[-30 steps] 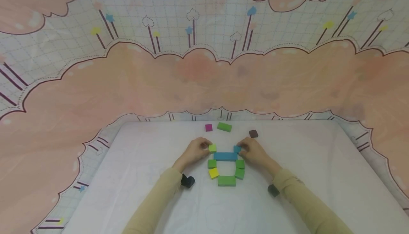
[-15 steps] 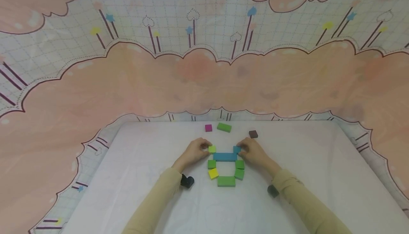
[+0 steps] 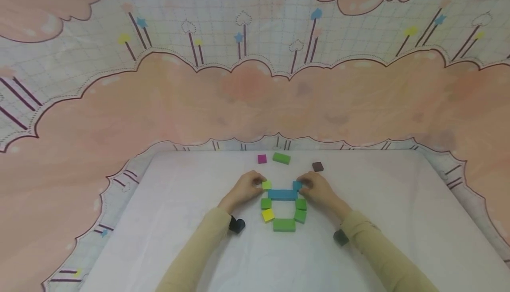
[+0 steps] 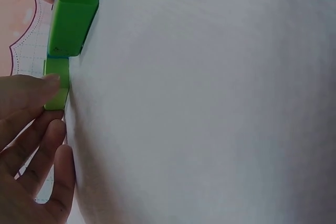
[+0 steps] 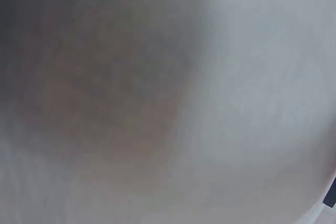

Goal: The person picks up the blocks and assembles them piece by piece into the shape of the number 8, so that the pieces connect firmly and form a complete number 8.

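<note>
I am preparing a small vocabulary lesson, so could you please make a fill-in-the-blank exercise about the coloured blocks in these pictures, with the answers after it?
1. The left grip holds a lime block, while the right grip holds a small block coloured ____.
2. Of the two grips, the yellow block lies closer to the ____ one.
3. Between the magenta block and the dark brown block lies a longer block coloured ____.

Missing words: blue; left; green.

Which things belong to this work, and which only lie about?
Belonging, it seems:
lime block, in left hand
small blue block, in right hand
long blue block
yellow block
four green blocks

Probably idle:
magenta block
far green block
brown block
</note>
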The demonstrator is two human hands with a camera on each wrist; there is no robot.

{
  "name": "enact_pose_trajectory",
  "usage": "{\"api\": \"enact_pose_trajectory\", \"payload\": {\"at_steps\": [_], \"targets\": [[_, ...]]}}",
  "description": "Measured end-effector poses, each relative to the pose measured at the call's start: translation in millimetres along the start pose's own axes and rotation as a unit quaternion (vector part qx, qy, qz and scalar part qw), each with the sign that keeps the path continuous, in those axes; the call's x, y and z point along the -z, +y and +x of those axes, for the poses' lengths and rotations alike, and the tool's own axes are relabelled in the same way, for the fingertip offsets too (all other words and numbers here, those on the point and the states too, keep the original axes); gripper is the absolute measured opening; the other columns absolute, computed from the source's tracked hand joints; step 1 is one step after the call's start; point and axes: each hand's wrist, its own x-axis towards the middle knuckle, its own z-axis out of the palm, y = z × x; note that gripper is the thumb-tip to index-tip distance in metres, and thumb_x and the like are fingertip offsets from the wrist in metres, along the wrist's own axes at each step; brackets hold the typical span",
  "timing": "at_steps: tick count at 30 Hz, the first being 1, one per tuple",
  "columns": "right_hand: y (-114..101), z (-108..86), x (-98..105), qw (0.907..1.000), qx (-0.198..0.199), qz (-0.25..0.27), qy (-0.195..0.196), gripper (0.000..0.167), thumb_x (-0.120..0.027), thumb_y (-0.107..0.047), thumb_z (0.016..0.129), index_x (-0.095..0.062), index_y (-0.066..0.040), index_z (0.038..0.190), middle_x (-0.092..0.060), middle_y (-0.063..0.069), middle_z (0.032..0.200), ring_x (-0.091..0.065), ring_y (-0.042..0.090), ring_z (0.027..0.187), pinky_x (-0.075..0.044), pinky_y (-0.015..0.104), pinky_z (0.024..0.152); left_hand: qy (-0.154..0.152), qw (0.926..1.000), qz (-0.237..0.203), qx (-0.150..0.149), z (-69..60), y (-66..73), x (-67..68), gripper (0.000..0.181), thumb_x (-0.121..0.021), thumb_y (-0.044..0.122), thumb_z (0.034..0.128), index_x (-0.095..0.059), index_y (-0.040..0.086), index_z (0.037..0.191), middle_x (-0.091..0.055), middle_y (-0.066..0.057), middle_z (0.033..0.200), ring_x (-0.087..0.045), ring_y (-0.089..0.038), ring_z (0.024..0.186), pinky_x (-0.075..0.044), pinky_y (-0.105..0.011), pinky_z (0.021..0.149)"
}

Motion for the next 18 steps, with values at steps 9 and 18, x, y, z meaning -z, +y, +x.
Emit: {"api": "enact_pose_trajectory", "payload": {"at_steps": [9,18], "targets": [[3.6,-2.5,1.1,0.9994,-0.017,0.024,-0.014,0.045,-0.065,-0.008,0.085,-0.056,-0.005,0.129,-0.058,0.016,0.132,-0.049,0.036,0.128,-0.039,0.052,0.108,-0.003,0.9999,-0.009,0.009,0.4,0.1,-0.2,0.03,-0.066,0.008,0.0859,-0.065,0.009,0.116,-0.063,-0.006,0.115,-0.058,-0.023,0.112,-0.047,-0.041,0.102],[8.3,-9.0,7.6,0.9971,-0.031,0.069,-0.01,0.045,-0.061,-0.009,0.089,-0.052,-0.009,0.133,-0.057,0.015,0.131,-0.053,0.034,0.123,-0.043,0.051,0.105,-0.001,0.9999,-0.009,0.012,-0.7,1.5,0.4,0.03,-0.066,0.009,0.086,-0.065,0.01,0.116,-0.063,-0.006,0.115,-0.057,-0.023,0.112,-0.047,-0.041,0.102]]}}
